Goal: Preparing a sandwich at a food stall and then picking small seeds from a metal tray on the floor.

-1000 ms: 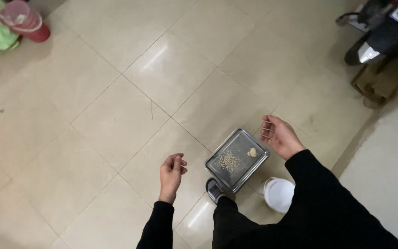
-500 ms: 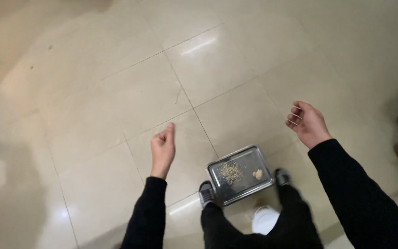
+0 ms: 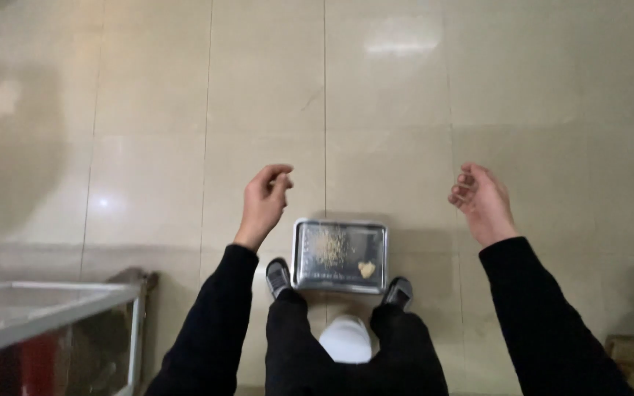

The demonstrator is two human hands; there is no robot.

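Beige tiled floor [image 3: 405, 110] below; 1 steel tray [image 3: 340, 279] with crumbs lies at 6 o'clock between both shoes. Left hand [image 3: 264, 202] at 10 o'clock, right hand [image 3: 483, 202] at 2 o'clock, both loosely curled, holding nothing.

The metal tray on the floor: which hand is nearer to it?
Left. The left hand hangs just up-left of the metal tray, near its corner; the right hand is farther off to its right. Neither touches it.
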